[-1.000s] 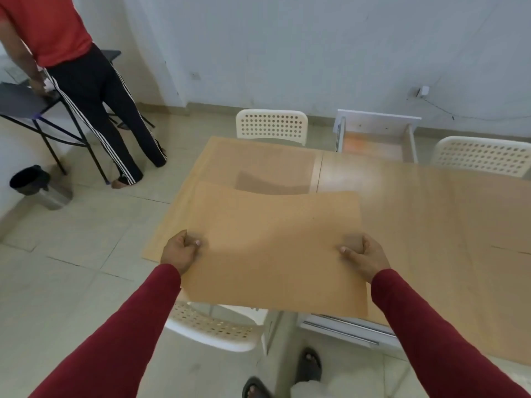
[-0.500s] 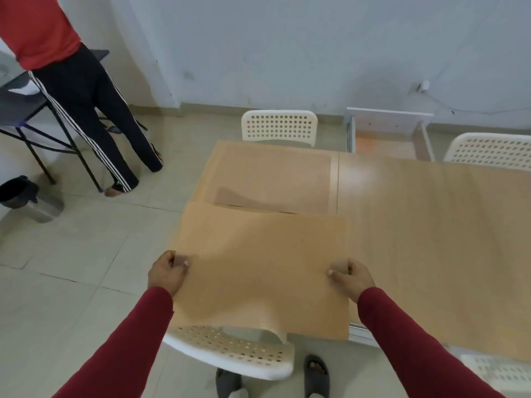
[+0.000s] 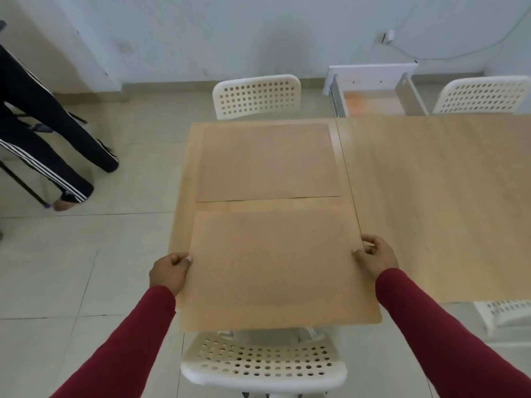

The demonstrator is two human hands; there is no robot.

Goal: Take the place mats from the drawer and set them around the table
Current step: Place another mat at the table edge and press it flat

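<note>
A tan place mat [image 3: 275, 265] lies over the near left part of the wooden table [image 3: 431, 196], its near edge hanging past the table's edge. My left hand [image 3: 169, 272] pinches its left edge and my right hand [image 3: 377, 258] pinches its right edge. A second place mat [image 3: 267, 162] lies flat on the far left part of the table. At the far side an open white drawer [image 3: 373, 90] shows an orange-tinted bottom.
A white perforated chair [image 3: 264, 366] stands just below the held mat. Another chair [image 3: 257, 96] is at the far side, one [image 3: 482, 94] at the far right, one [image 3: 502, 314] at the near right. A person's legs [image 3: 43, 133] are at the left.
Both hands have brought the mat down and forward until it lies over the near part of the table, lined up in front of the far mat. The view has shifted to the right.
</note>
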